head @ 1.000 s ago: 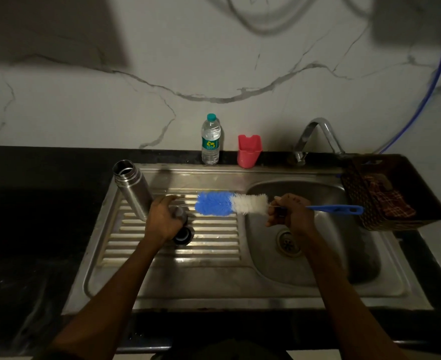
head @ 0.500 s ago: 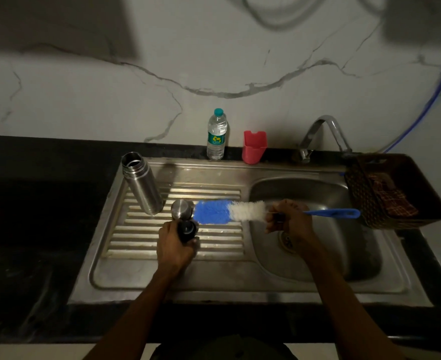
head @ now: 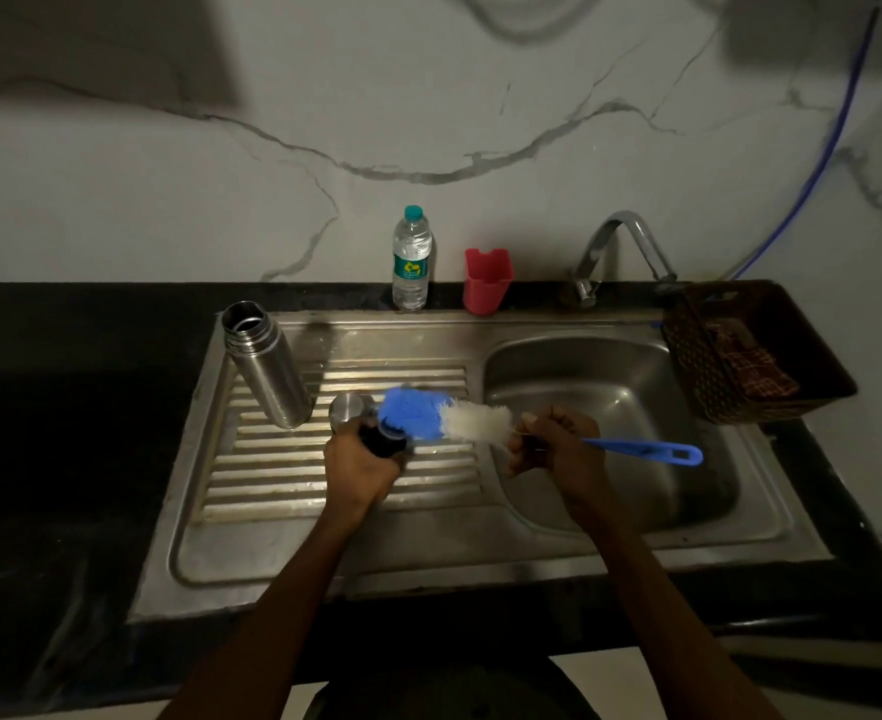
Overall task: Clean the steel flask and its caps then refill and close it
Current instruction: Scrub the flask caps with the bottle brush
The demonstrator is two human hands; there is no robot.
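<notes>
The open steel flask [head: 267,366] stands upright on the ribbed drainboard [head: 283,470] at its back left. A steel outer cap [head: 348,407] sits on the drainboard just right of the flask. My left hand [head: 358,467] grips the black inner cap [head: 383,440] above the drainboard. My right hand [head: 558,449] grips the blue handle of a bottle brush [head: 444,419]; its blue and white bristles point left and the blue tip touches the black cap.
The sink basin [head: 610,407] lies to the right under the tap [head: 621,241]. A plastic water bottle [head: 411,259] and a red cup [head: 486,280] stand at the back rim. A dark basket [head: 756,350] holding a cloth sits at the right.
My left hand let go of the flask, moved right and picked up the black inner cap. The brush tip has come against that cap. The flask stands alone.
</notes>
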